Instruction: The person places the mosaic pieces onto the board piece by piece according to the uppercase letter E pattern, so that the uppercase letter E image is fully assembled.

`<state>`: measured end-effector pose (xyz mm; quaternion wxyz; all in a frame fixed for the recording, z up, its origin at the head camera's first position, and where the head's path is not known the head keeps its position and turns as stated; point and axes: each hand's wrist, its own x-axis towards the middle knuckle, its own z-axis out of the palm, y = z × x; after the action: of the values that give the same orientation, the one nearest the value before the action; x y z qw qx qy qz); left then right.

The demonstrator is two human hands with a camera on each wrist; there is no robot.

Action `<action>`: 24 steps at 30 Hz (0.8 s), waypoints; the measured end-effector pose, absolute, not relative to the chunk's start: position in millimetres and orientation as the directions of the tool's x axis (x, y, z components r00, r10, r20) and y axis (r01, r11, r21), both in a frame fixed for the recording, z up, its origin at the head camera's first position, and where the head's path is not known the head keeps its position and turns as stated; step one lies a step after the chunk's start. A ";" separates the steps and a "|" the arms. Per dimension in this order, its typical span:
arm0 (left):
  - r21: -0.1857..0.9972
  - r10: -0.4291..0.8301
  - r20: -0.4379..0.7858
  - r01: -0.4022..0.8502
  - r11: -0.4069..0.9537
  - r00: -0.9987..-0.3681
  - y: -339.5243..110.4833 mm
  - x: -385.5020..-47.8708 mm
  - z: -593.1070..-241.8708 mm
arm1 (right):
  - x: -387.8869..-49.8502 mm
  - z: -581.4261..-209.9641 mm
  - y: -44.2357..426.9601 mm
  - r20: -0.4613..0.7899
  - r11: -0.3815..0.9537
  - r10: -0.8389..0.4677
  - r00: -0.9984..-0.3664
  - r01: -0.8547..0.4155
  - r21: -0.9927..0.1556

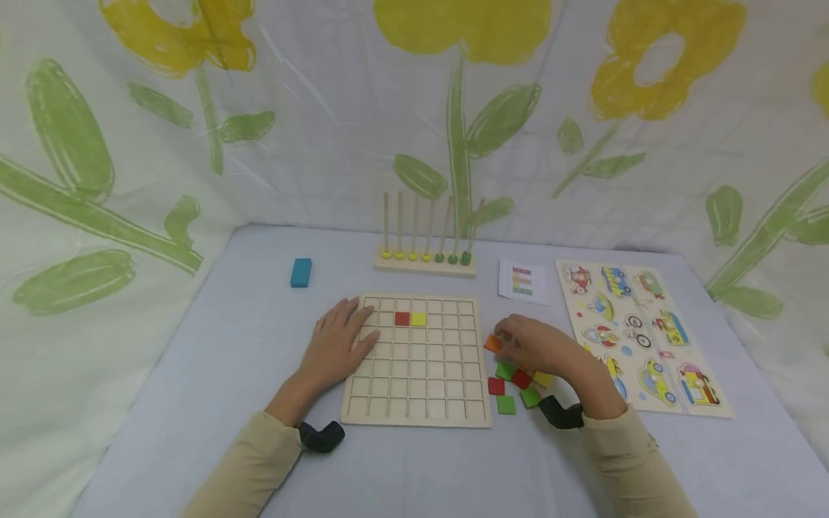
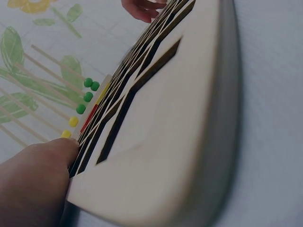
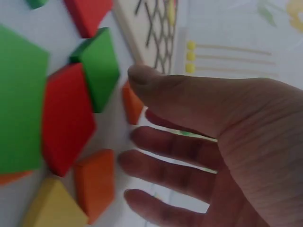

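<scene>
A square wooden grid board (image 1: 417,423) lies on the table, with a red tile (image 1: 402,319) and a yellow tile (image 1: 419,319) side by side in an upper row. The left hand (image 1: 333,347) rests on the board's left edge, fingers spread; its thumb side (image 2: 40,177) shows in the left wrist view. The right hand (image 1: 537,345) is over loose tiles right of the board, fingers loosely bent. An orange tile (image 1: 494,344) is at its fingertips; in the right wrist view this orange tile (image 3: 132,103) is beside the thumb tip of the hand (image 3: 213,142), contact unclear.
Loose red (image 1: 496,386), green (image 1: 506,405) and yellow (image 1: 542,379) tiles lie by the right wrist. Behind the board stand a peg rack (image 1: 424,265) with beads, a blue block (image 1: 301,273) and a printed card (image 1: 522,282). A picture puzzle board (image 1: 644,338) lies at right.
</scene>
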<state>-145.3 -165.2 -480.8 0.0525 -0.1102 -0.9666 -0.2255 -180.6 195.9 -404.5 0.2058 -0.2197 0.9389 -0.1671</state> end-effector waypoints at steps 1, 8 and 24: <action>0.423 0.191 0.152 0.238 0.874 -0.970 -165.4 -145.7 -481.0 | -180.7 -406.7 195.7 -0.295 0.842 -0.493 -0.819 -0.363 -0.399; 0.417 0.194 0.171 0.250 0.874 -0.966 -164.8 -145.4 -480.2 | -182.4 -416.6 195.5 -0.231 0.822 -0.535 -0.813 -0.437 -0.366; 0.424 0.190 0.173 0.247 0.872 -0.967 -163.0 -143.0 -475.6 | -188.1 -408.9 191.9 -0.203 0.841 -0.510 -0.836 -0.433 -0.325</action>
<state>-143.0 -163.0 -475.6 0.0629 -0.1131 -0.9653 -0.2267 -188.1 191.9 -408.9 0.1423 -0.2485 0.9487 -0.1340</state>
